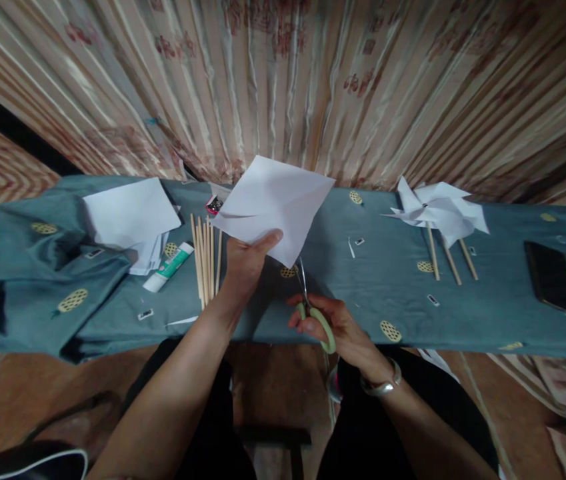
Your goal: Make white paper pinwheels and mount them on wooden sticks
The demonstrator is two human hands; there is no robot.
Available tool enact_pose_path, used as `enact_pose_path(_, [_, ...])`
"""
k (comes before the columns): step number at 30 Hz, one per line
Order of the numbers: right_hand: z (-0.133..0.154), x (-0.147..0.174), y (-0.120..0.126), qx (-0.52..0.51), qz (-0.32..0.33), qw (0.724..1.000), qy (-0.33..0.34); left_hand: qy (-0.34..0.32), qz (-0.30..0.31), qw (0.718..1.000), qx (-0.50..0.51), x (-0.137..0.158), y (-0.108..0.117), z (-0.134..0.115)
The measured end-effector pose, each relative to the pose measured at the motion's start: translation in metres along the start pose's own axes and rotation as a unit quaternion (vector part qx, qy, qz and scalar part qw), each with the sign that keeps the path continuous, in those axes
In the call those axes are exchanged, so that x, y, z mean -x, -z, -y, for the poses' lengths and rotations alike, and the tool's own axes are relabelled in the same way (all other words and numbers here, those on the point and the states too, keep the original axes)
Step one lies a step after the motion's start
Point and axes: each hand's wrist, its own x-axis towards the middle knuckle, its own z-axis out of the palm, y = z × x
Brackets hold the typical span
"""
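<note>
A square sheet of white paper (283,193) is held up over the cloth by my left hand (250,257), its thumb on top of the near edge. A slit runs in from the sheet's left corner. My right hand (325,320) grips a pair of scissors (321,327) with light green handles. The scissor blades point away from me, close to the sheet's near corner; whether they touch it I cannot tell. Below and left of the paper lie several thin wooden sticks (203,260).
A green cloth (283,320) covers the narrow table. White paper sheets (133,213) and a glue stick (169,268) lie left, with a small red box (214,204) behind the sticks. White paper pinwheels (437,207) on sticks and a dark phone (553,277) are at right. A curtain (283,87) hangs behind.
</note>
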Motion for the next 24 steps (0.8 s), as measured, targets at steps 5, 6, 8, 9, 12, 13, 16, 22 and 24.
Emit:
enact_pose_path(5, [-0.0009,-0.0016,-0.0011,0.005,0.000,1.000,-0.014,0.004,0.002,1.000,-0.025,0.0015,-0.0007,0.0045])
enact_pose_path(6, [-0.0007,-0.0021,-0.0012,0.007,-0.003,1.000,-0.016,-0.003,0.004,0.999,-0.032,0.0022,-0.0010,0.0048])
enact_pose_path(8, [0.0001,-0.0033,-0.0011,0.004,-0.005,1.000,-0.019,-0.015,0.010,0.999,-0.047,0.0038,-0.0017,0.0050])
enact_pose_path(9, [0.0004,-0.0039,-0.0010,0.002,-0.004,1.000,-0.020,-0.017,0.012,0.998,-0.054,0.0046,-0.0019,0.0050])
enact_pose_path(12, [0.0006,-0.0051,-0.0008,-0.002,-0.007,1.000,-0.023,-0.014,0.011,0.998,-0.068,0.0066,-0.0023,0.0053])
enact_pose_path(13, [0.0002,-0.0053,-0.0008,-0.003,-0.008,1.000,-0.021,-0.013,0.012,0.997,-0.071,0.0071,-0.0023,0.0057])
enact_pose_path(16, [-0.0018,-0.0056,-0.0010,-0.004,-0.014,1.000,-0.014,-0.015,0.016,0.997,-0.073,0.0079,-0.0022,0.0068])
enact_pose_path(22, [-0.0028,-0.0063,-0.0016,-0.019,-0.017,1.000,-0.008,-0.003,0.016,0.998,-0.062,0.0096,-0.0035,0.0067])
enact_pose_path(24, [-0.0023,-0.0067,-0.0017,-0.021,-0.017,1.000,-0.010,0.002,0.015,0.998,-0.065,0.0100,-0.0035,0.0067])
